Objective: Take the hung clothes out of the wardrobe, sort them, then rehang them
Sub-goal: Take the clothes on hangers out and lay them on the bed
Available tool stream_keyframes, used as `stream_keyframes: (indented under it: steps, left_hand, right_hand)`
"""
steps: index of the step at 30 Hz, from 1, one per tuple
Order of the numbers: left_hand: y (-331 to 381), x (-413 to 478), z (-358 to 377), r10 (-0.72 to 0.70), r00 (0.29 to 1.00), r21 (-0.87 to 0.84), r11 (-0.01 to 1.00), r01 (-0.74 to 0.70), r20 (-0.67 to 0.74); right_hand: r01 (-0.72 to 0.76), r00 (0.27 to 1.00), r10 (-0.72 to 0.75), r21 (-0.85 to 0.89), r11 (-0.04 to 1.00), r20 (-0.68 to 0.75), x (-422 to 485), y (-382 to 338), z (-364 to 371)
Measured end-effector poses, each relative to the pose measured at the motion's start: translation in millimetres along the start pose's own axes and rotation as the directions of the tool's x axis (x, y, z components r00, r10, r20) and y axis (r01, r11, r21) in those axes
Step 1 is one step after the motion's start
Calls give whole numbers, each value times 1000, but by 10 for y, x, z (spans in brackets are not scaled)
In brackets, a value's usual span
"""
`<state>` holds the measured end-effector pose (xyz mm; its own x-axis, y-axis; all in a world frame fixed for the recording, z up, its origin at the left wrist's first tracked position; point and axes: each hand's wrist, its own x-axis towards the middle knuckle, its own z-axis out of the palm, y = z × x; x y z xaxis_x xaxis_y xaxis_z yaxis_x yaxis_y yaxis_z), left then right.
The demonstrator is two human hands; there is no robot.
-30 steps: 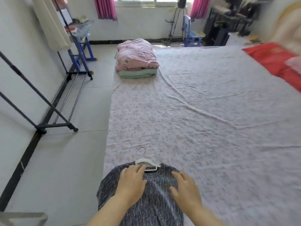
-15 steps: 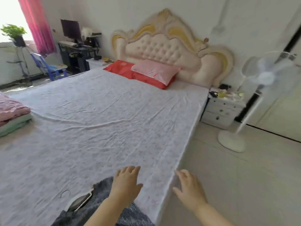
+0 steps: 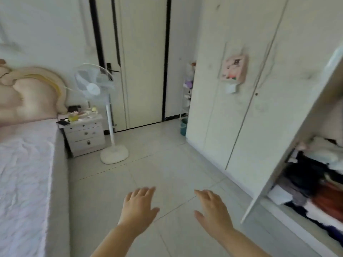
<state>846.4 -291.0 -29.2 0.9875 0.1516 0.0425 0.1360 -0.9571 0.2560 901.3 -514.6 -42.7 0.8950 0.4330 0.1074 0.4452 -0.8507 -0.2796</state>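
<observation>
Both hands were empty, fingers (image 3: 146,191) spread and nearly straight. The left hand (image 3: 138,206) and right hand (image 3: 213,210) hovered palm-down over the floor (image 3: 167,164), pointing ahead. At right stood the upright wardrobe (image 3: 232,108), its near door (image 3: 297,127) open, with clothes (image 3: 315,173) in blurred piles inside.

Nothing readable here tbh. The pink sheet (image 3: 234,68) stuck on the wardrobe door (image 3: 232,117), upper right of the frame, has dark print, way too blurred.
</observation>
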Motion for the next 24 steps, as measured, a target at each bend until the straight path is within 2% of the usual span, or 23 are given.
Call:
stream_keyframes:
  steps: [4, 9, 15, 24]
  left_hand:
    - [1208, 450, 275, 206, 978, -19, 978, -206, 30]
    - [2659, 835, 549, 421, 906, -30, 907, -420, 30]
    - [4000, 1227, 686, 588, 809, -69, 807, -587, 3]
    - [5625, 2153, 728, 783, 615, -111, 605, -788, -94]
  right_hand:
    - [-209, 976, 208, -10, 978, -67, -375, 1073, -440]
    - [-396, 911, 391, -12, 918, -132, -728, 2202, -940]
    - [-548, 816, 522, -45, 835, -248, -926, 3231, -1490]
    - [-663, 684, 568, -66, 746, -458, -640, 4425, -2241]
